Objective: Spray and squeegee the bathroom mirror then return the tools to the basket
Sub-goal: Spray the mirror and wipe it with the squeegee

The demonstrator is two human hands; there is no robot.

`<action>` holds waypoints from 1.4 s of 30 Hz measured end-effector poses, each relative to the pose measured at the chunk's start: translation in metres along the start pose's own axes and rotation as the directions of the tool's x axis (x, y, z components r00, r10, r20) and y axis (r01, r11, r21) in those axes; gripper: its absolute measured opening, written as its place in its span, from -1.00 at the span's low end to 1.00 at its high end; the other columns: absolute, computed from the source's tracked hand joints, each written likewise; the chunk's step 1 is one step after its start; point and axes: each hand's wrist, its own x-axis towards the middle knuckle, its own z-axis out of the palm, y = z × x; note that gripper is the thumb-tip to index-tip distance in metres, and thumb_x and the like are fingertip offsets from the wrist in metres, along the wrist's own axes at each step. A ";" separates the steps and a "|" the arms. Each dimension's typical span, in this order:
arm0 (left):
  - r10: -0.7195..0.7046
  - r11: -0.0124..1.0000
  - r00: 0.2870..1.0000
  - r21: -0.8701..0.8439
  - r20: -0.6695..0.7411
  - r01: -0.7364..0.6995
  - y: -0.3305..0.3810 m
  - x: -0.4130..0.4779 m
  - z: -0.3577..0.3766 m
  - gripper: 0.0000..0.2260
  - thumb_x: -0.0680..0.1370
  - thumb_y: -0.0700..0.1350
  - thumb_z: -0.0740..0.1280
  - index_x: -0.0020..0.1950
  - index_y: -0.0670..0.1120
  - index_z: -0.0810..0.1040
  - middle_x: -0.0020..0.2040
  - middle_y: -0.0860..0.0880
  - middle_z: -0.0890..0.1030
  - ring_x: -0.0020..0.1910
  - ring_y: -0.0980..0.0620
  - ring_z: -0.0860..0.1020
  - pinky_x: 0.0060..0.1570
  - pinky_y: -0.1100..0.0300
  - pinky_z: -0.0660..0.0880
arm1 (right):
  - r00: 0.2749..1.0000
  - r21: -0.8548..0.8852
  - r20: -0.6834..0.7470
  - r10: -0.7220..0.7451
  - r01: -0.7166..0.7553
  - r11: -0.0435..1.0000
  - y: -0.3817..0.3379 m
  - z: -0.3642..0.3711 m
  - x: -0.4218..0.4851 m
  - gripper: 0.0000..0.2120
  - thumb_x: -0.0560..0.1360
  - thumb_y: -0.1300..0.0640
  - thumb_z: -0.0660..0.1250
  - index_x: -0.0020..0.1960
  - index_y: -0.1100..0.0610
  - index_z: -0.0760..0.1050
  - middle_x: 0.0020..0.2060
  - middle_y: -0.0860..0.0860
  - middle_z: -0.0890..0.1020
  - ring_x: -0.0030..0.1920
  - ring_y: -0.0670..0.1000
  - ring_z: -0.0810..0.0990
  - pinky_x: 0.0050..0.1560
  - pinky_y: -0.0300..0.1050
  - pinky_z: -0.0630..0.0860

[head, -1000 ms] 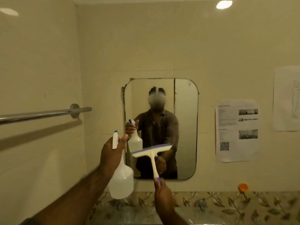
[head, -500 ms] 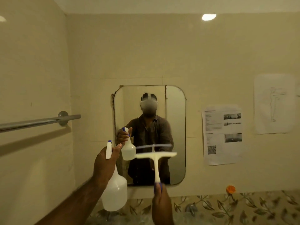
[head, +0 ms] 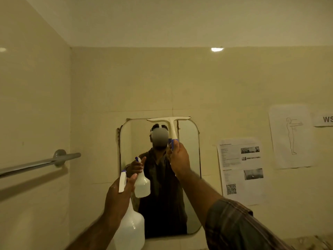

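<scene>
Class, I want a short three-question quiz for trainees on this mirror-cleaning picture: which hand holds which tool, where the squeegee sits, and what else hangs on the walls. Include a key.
1. True or false: the right hand holds the squeegee by its handle.
2. Multiple choice: the squeegee blade lies along which edge of the mirror? A) bottom B) top C) left side
3. Fill in: the left hand grips the neck of a white ______, held upright in front of the mirror's lower left.

Key
1. True.
2. B. The blade lies level along the top edge, handle pointing down.
3. spray bottle. The towel bar and printed sheets on the walls stay untouched.
</scene>
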 end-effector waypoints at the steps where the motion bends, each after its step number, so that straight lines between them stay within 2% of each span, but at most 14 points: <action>1: 0.001 1.000 1.000 0.007 -0.002 -0.001 -0.002 -0.001 0.000 -0.56 0.36 0.30 0.28 -0.04 -0.03 0.56 -0.19 -0.03 0.64 -0.18 0.01 0.59 -0.29 0.26 0.42 | 1.000 0.006 -0.005 -0.018 0.018 1.000 0.007 0.001 0.000 -0.49 0.58 -0.30 0.04 0.15 0.08 0.50 0.01 0.18 0.65 0.02 0.22 0.65 0.12 0.20 0.61; 3: 0.008 1.000 1.000 0.018 -0.010 -0.007 -0.006 -0.004 -0.002 -0.61 0.37 0.29 0.28 -0.05 0.01 0.55 -0.19 -0.02 0.64 -0.18 0.03 0.59 -0.29 0.28 0.41 | 0.998 0.005 0.008 -0.062 0.062 0.998 0.022 -0.001 -0.004 -0.49 0.58 -0.26 0.05 0.21 0.11 0.48 0.06 0.13 0.62 0.07 0.18 0.61 0.17 0.15 0.57; 9: 0.010 0.997 1.000 0.073 -0.009 -0.009 -0.022 -0.011 -0.002 -0.70 0.50 0.19 0.31 -0.06 -0.05 0.56 -0.20 -0.05 0.64 -0.19 -0.01 0.60 -0.30 0.25 0.42 | 0.994 0.205 0.099 0.047 -0.067 0.977 0.110 -0.011 -0.047 -0.64 0.64 -0.10 0.12 0.31 0.07 0.46 0.12 0.08 0.64 0.17 0.05 0.62 0.25 0.04 0.55; 12: -0.008 0.996 1.000 0.088 0.001 0.008 -0.030 -0.015 0.002 -0.71 0.52 0.14 0.34 -0.07 -0.10 0.57 -0.19 -0.08 0.63 -0.17 -0.03 0.60 -0.27 0.23 0.42 | 0.990 0.059 0.092 0.108 -0.113 0.992 0.168 -0.015 -0.090 -0.66 0.64 -0.16 0.06 0.19 -0.05 0.51 0.00 -0.04 0.67 0.07 -0.06 0.64 0.11 -0.09 0.58; 15: -0.056 0.995 0.998 0.078 0.018 0.054 -0.037 -0.021 0.007 -0.73 0.51 0.14 0.36 -0.09 -0.06 0.56 -0.19 -0.06 0.64 -0.17 -0.01 0.60 -0.22 0.19 0.45 | 0.967 0.008 0.048 0.251 -0.251 0.968 0.221 -0.014 -0.132 -0.64 0.58 -0.25 0.07 0.00 -0.08 0.54 -0.26 -0.06 0.62 -0.23 -0.08 0.59 -0.19 -0.18 0.51; 19: -0.094 0.992 0.996 0.087 -0.001 0.094 -0.043 -0.030 0.014 -0.69 0.50 0.19 0.34 -0.09 -0.06 0.55 -0.20 -0.05 0.63 -0.19 -0.01 0.58 -0.28 0.21 0.41 | 0.898 -0.129 0.002 0.439 -0.435 0.891 0.269 -0.020 -0.181 -0.65 0.61 -0.15 0.11 -0.09 0.04 0.55 -0.35 -0.04 0.53 -0.26 0.00 0.53 -0.17 -0.12 0.45; 21: -0.102 0.991 0.995 0.090 -0.009 0.102 -0.045 -0.034 0.019 -0.65 0.50 0.20 0.33 -0.06 -0.10 0.57 -0.20 -0.07 0.62 -0.21 -0.01 0.57 -0.30 0.23 0.40 | 0.854 -0.209 0.011 0.520 -0.507 0.836 0.282 -0.025 -0.199 -0.70 0.64 -0.05 0.13 0.05 0.08 0.59 -0.22 0.01 0.61 -0.08 0.04 0.58 0.00 -0.12 0.48; 23: -0.108 0.990 0.994 0.095 -0.009 0.108 -0.046 -0.038 0.023 -0.62 0.50 0.20 0.33 -0.02 -0.12 0.58 -0.21 -0.08 0.62 -0.23 -0.01 0.56 -0.32 0.23 0.39 | 0.821 -0.264 0.044 0.569 -0.540 0.799 0.290 -0.031 -0.208 -0.67 0.67 0.06 0.14 0.27 0.21 0.54 0.10 0.16 0.63 0.19 0.10 0.56 0.23 -0.16 0.40; 27: -0.123 0.990 0.992 0.066 -0.003 0.123 -0.036 -0.043 0.028 -0.56 0.48 0.24 0.33 0.02 -0.14 0.58 -0.17 -0.11 0.63 -0.20 -0.04 0.57 -0.29 0.20 0.41 | 0.771 -0.385 0.105 0.628 -0.551 0.740 0.276 -0.052 -0.211 -0.57 0.70 0.06 0.03 0.46 0.27 0.34 0.41 0.17 0.45 0.43 0.07 0.41 0.30 -0.27 0.29; 30: -0.113 0.994 0.994 0.005 0.004 0.113 -0.021 -0.040 0.029 -0.53 0.43 0.27 0.34 0.03 -0.12 0.59 -0.16 -0.12 0.64 -0.18 -0.06 0.59 -0.25 0.17 0.44 | 0.792 -0.351 0.094 0.603 -0.541 0.764 0.245 -0.054 -0.209 -0.58 0.70 0.03 0.04 0.42 0.25 0.39 0.36 0.16 0.51 0.39 0.06 0.45 0.30 -0.29 0.30; 33: -0.086 0.994 0.996 -0.060 0.001 0.086 -0.003 -0.038 0.026 -0.51 0.35 0.33 0.32 -0.06 -0.08 0.60 -0.20 -0.08 0.66 -0.18 -0.06 0.60 -0.26 0.18 0.44 | 0.894 -0.265 0.093 0.437 -0.401 0.877 0.187 -0.056 -0.190 -0.63 0.66 -0.08 0.09 0.19 0.09 0.57 -0.03 0.06 0.66 0.08 0.05 0.62 0.17 -0.14 0.49; 35: -0.066 0.995 0.998 -0.070 -0.002 0.066 0.006 -0.038 0.026 -0.52 0.33 0.34 0.33 -0.09 -0.06 0.61 -0.22 -0.06 0.66 -0.18 -0.06 0.61 -0.26 0.18 0.45 | 0.949 -0.076 0.100 0.301 -0.294 0.953 0.135 -0.061 -0.158 -0.64 0.65 -0.12 0.09 0.08 0.04 0.58 -0.17 0.04 0.65 -0.12 0.01 0.64 -0.02 -0.04 0.58; 38: -0.058 0.996 0.998 -0.075 -0.004 0.057 0.013 -0.034 0.023 -0.55 0.34 0.32 0.34 -0.08 -0.04 0.60 -0.19 -0.07 0.67 -0.15 -0.06 0.63 -0.23 0.16 0.47 | 0.996 0.052 0.079 0.050 -0.054 0.997 0.061 -0.069 -0.092 -0.67 0.65 -0.12 0.07 0.08 0.00 0.55 -0.07 0.01 0.68 -0.02 -0.02 0.67 0.05 -0.03 0.63; 42: -0.074 0.995 0.997 -0.066 0.006 0.074 0.014 -0.029 0.014 -0.48 0.36 0.30 0.33 0.06 -0.10 0.58 -0.10 -0.14 0.67 -0.06 -0.14 0.62 0.04 -0.05 0.55 | 0.999 0.093 0.015 -0.029 0.028 0.995 0.009 -0.071 -0.026 -0.62 0.63 -0.19 0.06 0.03 0.03 0.54 -0.07 0.09 0.69 0.00 0.11 0.68 0.10 0.11 0.61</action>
